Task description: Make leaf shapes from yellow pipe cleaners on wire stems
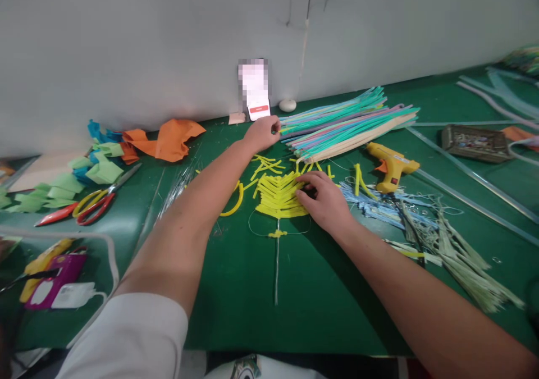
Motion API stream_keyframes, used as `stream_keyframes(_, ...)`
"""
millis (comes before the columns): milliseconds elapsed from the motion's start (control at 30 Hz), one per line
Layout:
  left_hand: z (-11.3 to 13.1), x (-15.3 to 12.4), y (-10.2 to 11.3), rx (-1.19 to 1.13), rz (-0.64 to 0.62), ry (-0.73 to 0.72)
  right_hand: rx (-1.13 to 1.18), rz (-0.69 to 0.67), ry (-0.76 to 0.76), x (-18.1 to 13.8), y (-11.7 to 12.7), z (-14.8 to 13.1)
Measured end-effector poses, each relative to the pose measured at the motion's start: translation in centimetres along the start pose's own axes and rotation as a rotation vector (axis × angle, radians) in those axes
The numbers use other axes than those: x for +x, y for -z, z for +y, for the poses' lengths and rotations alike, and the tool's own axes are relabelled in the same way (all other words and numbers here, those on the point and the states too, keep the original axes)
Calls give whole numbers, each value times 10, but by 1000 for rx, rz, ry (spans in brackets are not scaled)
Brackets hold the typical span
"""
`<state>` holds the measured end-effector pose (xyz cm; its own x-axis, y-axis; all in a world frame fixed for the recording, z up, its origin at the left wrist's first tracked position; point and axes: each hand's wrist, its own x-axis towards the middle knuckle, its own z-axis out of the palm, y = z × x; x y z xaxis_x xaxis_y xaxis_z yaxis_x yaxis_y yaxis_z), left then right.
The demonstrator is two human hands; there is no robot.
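A leaf-shaped piece of yellow pipe cleaners (275, 196) lies on the green table, its strips slanting from a middle line. A thin wire stem (277, 272) runs down from it, with a small yellow twist and fine wire loops near the top. My right hand (323, 199) is curled at the leaf's right edge, thumb and fingertips on it. Farther back, my left hand (263, 134) is closed in a pinch at the left end of the bundle of coloured pipe cleaners (345, 123). What its fingertips hold is too small to make out. Short yellow pieces (267, 165) lie between the hands.
A yellow glue gun (393, 168) lies right of the bundle, near blue and pale green strands (455, 255). A lit phone (255, 87) leans on the wall. Scissors (99, 199), orange scraps (172, 140) and a purple device (59, 278) are at left. A small tray (475, 142) sits at right.
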<state>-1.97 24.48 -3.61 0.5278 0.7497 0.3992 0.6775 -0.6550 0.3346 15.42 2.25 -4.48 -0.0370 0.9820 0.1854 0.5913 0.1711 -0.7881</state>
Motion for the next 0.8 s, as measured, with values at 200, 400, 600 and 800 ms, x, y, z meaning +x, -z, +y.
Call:
stream_keyframes(200,8,-3,-1,122,-20,-32,6,6,3,0,0,1)
stream_keyframes(400,5,6,0,62,-14,-5,7,9,9,0,-1,2)
stream_keyframes(600,1,18,0,-189,-93,198,8,7,11,0,-1,2)
stream_keyframes(800,7,18,0,-260,-75,322,1,5,0,0,-1,1)
